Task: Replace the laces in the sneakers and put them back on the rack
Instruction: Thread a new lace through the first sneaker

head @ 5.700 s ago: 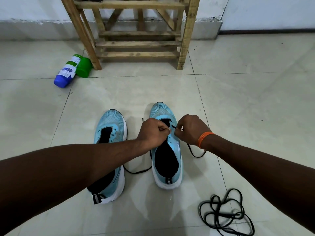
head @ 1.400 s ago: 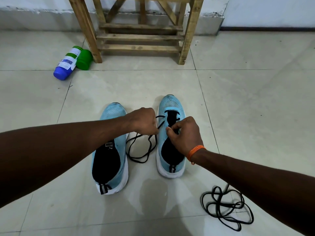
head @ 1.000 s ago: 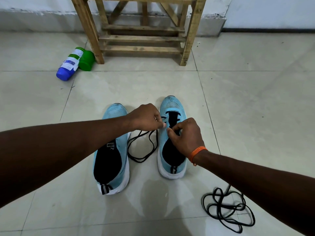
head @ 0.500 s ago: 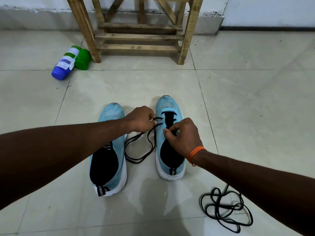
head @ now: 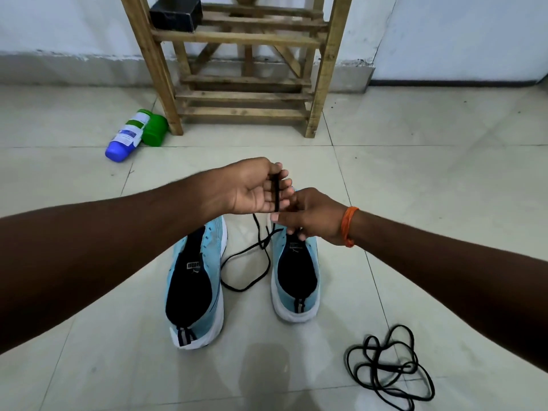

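Note:
Two light-blue sneakers stand side by side on the tiled floor, heels toward me: the left sneaker (head: 194, 280) and the right sneaker (head: 298, 277). A black lace (head: 252, 262) runs from the right sneaker's front, loops on the floor between the shoes and rises to my hands. My left hand (head: 252, 188) is lifted palm-up above the shoes and pinches the lace between thumb and fingers. My right hand (head: 308, 216) hovers over the right sneaker's front, pinching the same lace just below. The wooden rack (head: 243, 40) stands against the wall ahead.
A second black lace (head: 388, 372) lies coiled on the floor at the right front. A blue-capped bottle (head: 126, 139) and a green container (head: 154, 130) lie beside the rack's left leg. A black box (head: 176, 13) sits on a rack shelf.
Both hands have lifted from the right sneaker's eyelets, drawing the lace upward. My left hand has turned palm-up. The view has tilted up, showing more of the rack.

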